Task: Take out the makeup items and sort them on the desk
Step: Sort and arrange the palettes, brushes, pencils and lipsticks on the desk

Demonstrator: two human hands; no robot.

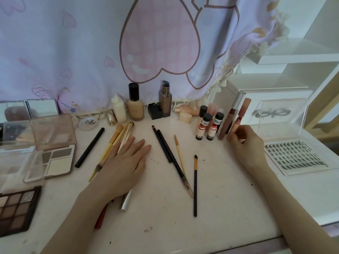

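Head view: the right hand (244, 142) is pinching a pinkish lip gloss tube (240, 116), standing it upright on the white desk (156, 217) just beside a darker gloss tube (228, 121) and the small black-capped bottles (207, 125). The left hand (124, 165) is lying flat with straight fingers, resting on the yellow-handled brushes (113, 140) and a gold tube (126, 198). Loose pencils and brushes (168, 153) are lying between the hands, an open palette (55, 153) sitting at far left.

Brushes (117, 142) lie under my left hand (124, 165); pencils (168, 153) lie between my hands; bottles (135, 105) stand behind; palettes (53, 153) sit left, lashes (295, 155) right.
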